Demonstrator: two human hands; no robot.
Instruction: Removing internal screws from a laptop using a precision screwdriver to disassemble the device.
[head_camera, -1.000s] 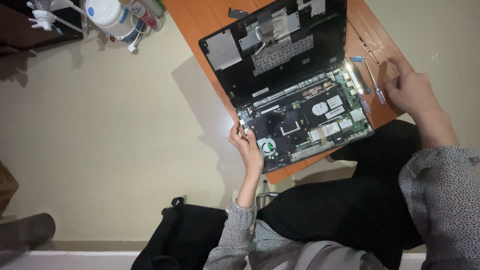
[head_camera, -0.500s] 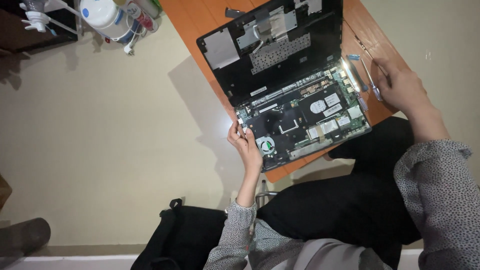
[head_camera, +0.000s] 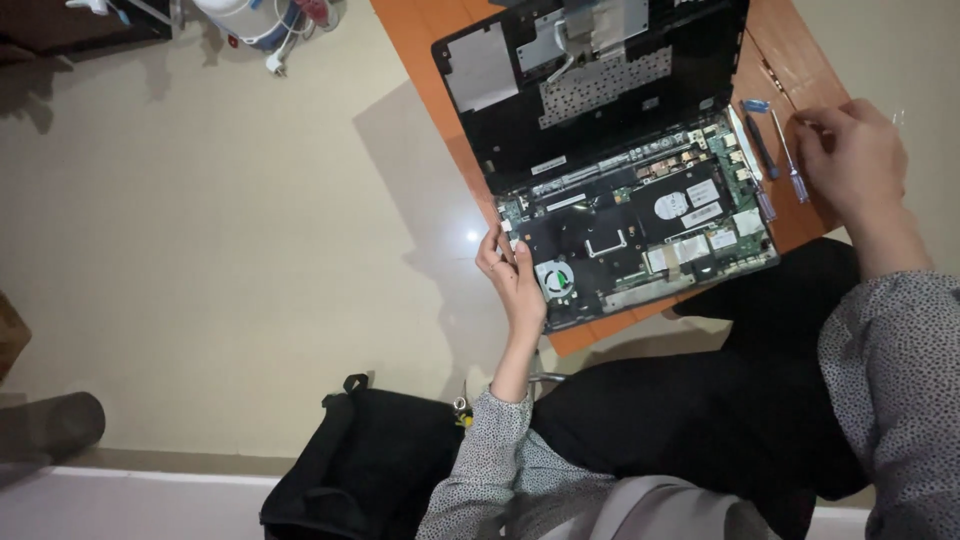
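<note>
An opened laptop (head_camera: 640, 230) lies on an orange table (head_camera: 790, 60), its circuit boards and round fan (head_camera: 556, 280) exposed. The detached black keyboard panel (head_camera: 590, 90) leans behind it. My left hand (head_camera: 515, 285) grips the base's left edge, thumb next to the fan. My right hand (head_camera: 850, 150) rests on the table to the right of the laptop, fingers curled, fingertips at the tip of a thin screwdriver (head_camera: 788, 155). I cannot see anything inside that hand. A second, darker screwdriver (head_camera: 762, 145) lies beside the first.
My legs in black trousers (head_camera: 700, 420) sit under the table's near edge. A black bag (head_camera: 370, 460) lies on the beige floor at lower left. A white appliance with cords (head_camera: 250, 15) stands at the top left, and a dark cylinder (head_camera: 50, 425) lies at far left.
My right hand has slid slightly away from the laptop's right edge, past the screwdrivers. My left hand stays on the base's left edge.
</note>
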